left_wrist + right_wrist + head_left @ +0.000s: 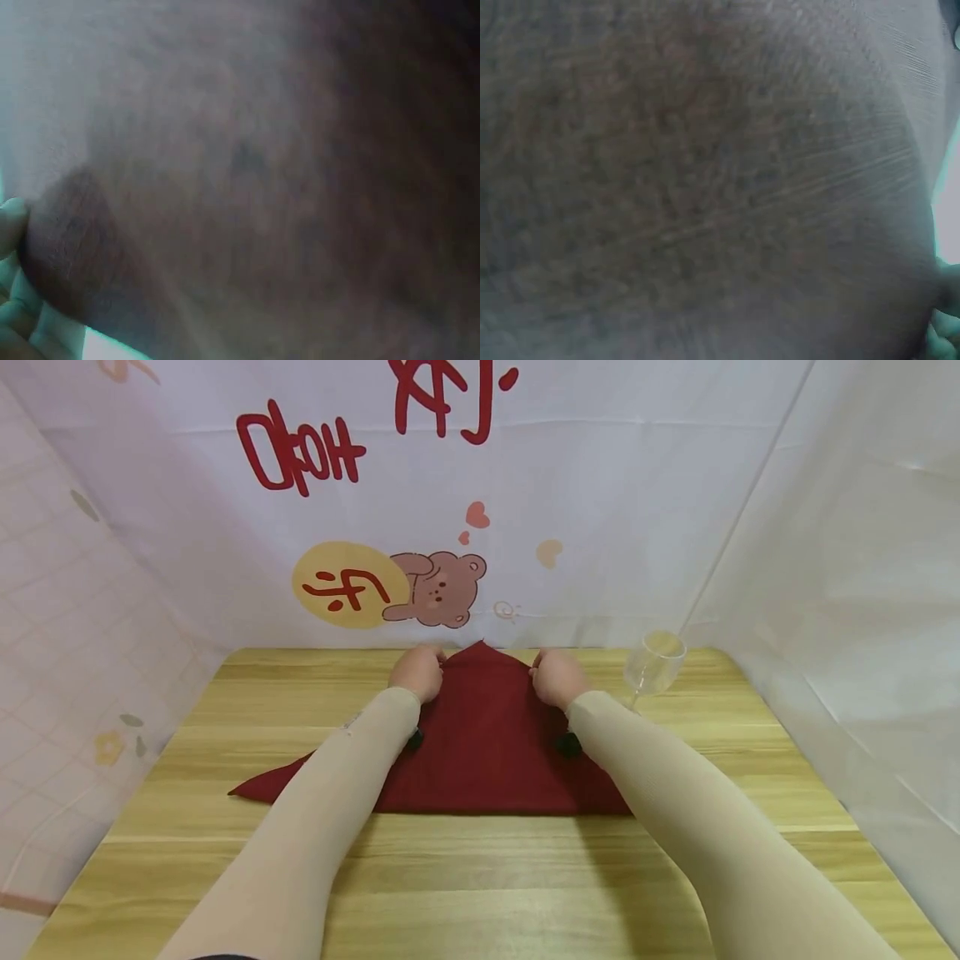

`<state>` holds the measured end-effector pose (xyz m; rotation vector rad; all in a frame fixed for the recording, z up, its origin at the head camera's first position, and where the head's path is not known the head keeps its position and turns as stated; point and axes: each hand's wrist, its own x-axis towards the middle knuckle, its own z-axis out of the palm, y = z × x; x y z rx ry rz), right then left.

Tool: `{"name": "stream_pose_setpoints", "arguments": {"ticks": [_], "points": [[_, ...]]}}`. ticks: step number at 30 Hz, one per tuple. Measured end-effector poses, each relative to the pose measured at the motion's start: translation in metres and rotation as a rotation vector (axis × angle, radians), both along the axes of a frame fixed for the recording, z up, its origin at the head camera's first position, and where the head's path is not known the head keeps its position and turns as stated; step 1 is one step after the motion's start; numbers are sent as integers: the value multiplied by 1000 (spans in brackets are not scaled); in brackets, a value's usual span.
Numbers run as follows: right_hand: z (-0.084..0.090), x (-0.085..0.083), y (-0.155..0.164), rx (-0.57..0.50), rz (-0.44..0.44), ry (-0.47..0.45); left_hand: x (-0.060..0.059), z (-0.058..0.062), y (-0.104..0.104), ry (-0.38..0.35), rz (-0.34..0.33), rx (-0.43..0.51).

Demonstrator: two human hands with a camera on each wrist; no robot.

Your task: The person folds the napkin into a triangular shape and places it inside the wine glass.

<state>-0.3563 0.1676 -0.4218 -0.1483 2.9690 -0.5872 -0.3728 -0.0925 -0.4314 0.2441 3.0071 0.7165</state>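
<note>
a dark red cloth point(487, 752) lies flat on the wooden table point(465, 885), folded into a big triangle with its point at the far side and its long edge near the person. the left hand point(417, 672) and the right hand point(557, 678) sit on the two slanted edges close to the far point, one on each side, with fingers curled over the cloth as if they pinch the edges. holding both sides at once likely keeps the cloth even and stops it from sliding on the smooth wood. both arms wear pale sleeves point(675, 793) and stretch out over the cloth. a clear wine glass point(654, 665) stands just beside the right hand, off the cloth, so it is out of the way. both wrist views are filled with blurry cloth held very close, with fingertips point(11, 225) at the edge.
</note>
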Motion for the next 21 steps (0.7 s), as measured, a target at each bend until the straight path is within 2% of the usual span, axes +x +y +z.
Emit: {"name": "stream_pose_setpoints", "arguments": {"ticks": [4,8,10,14,18,21], "points": [[-4,-1,3,48,31,-35,-1,-3,-1,2,7,5],[-6,-2,5,-37,-6,9,-3,-3,-3,65,31,38],[-7,-2,5,-74,-27,33,-3,-2,-4,72,36,53],[-8,-1,5,-50,-33,35,-5,-2,-6,18,11,28],[-10,-2,7,12,-3,19,-6,1,-8,-44,-25,-46],[-10,-3,7,-4,2,21,-5,5,-11,-50,-13,-85]]}}
